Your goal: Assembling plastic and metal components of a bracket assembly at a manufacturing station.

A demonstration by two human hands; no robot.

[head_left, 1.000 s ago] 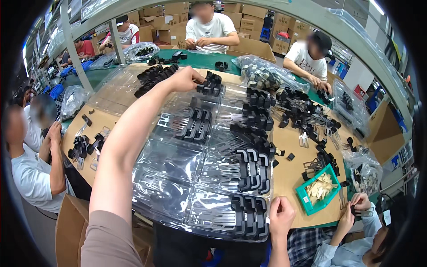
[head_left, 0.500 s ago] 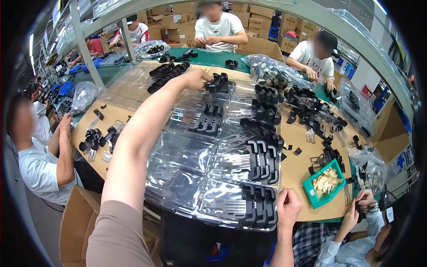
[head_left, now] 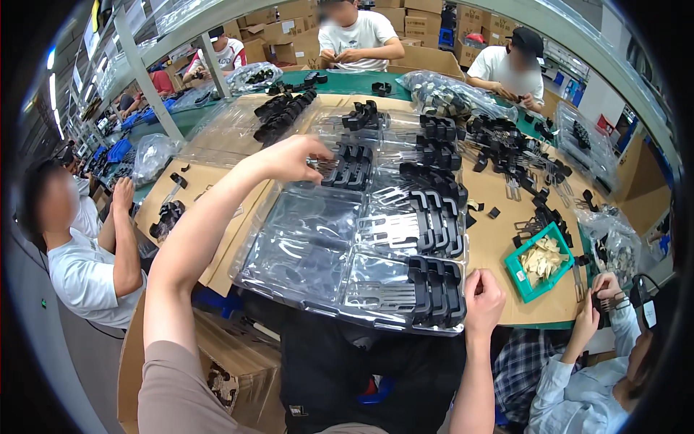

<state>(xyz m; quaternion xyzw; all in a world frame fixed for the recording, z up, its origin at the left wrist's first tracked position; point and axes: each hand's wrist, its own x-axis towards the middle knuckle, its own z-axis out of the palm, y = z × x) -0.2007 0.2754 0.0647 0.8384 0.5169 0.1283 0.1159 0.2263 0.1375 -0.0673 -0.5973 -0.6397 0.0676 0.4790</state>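
A clear plastic compartment tray (head_left: 289,253) lies in front of me, holding rows of black plastic pieces with flat metal prongs. My left hand (head_left: 298,159) reaches over its left side, thumb and fingers apart around the prongs of a set of black pronged pieces (head_left: 350,166). Whether the fingertips touch the metal cannot be made out. Along the tray's right column sit more black pronged pieces (head_left: 436,293). My right hand (head_left: 484,298) is closed beside the tray's near right corner, with nothing visible in it.
A green bin (head_left: 512,269) of pale flat pieces stands right of the tray. Loose black and metal parts (head_left: 506,148) pile up behind it. Another clear tray (head_left: 224,137) lies at the far left. Several people work around the table, and a metal frame bar (head_left: 253,43) crosses above.
My left hand has come back from the far black pieces to the nearer set in the tray's left column. The whole view has shifted slightly; my right hand stays by the tray corner.
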